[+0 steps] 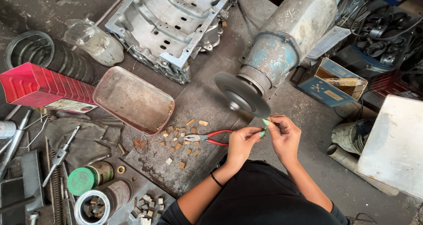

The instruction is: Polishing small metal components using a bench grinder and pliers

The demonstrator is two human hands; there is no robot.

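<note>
Closest to the person, both hands are pressed together just below the spinning grinding wheel [243, 94]. The left hand [241, 142] and the right hand [285, 134] pinch one small piece [265, 122] between their fingertips, too small to tell what kind. It sits right at the wheel's lower rim, off the workbench's [207, 92] right edge. The fingers are bare and very near the disc, so a slip could likely drag a fingertip onto the abrasive, or the wheel could snatch the piece away. Just left, red-handled pliers [210, 138] lie among scattered small tan blocks [178, 145] near the bench's front edge. Farther left sits a rusty tray [132, 99], and at the far edge an aluminium engine casting [172, 22].
</note>
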